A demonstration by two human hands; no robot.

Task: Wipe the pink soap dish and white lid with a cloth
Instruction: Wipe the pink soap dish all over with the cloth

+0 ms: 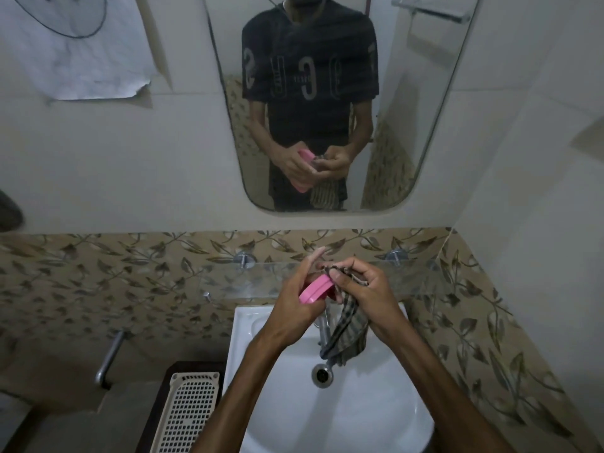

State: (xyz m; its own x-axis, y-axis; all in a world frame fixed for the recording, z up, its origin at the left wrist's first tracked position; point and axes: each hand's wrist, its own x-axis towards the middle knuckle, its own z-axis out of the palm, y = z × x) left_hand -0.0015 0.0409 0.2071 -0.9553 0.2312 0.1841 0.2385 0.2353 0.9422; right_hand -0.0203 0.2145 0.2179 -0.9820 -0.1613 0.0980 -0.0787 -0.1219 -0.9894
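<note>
Head view, left to right. At the far left a curled sheet of paper (78, 57) hangs on the wall. Below it, near left, I see a metal pipe (109, 358) against the leaf-patterned tile band (98, 273), and beside the basin a white perforated lid (188, 411) lying flat on a dark stand (157, 403); nothing lies on it.

In the centre the white sink (376, 420) holds no loose things; its drain (322, 373) is open and the tap (324, 325) stands at its far edge, partly hidden by the hands.

Above the sink my left hand (295, 305) has its grip closed round the pink soap dish (315, 289), fingers curled over its far side, the dish tilted on edge. I cannot tell whether anything lies inside the dish.

Just right of it, my right hand (366, 289) pinches the checked cloth (346, 335), its grip closed on the upper end, which touches the dish's right rim; the rest of the cloth hangs down over the basin, its lower end near the drain.

Behind the hands a glass shelf (408, 279) runs along the wall on metal brackets. Higher up, the mirror (408, 109) reflects the person holding dish and cloth.
</note>
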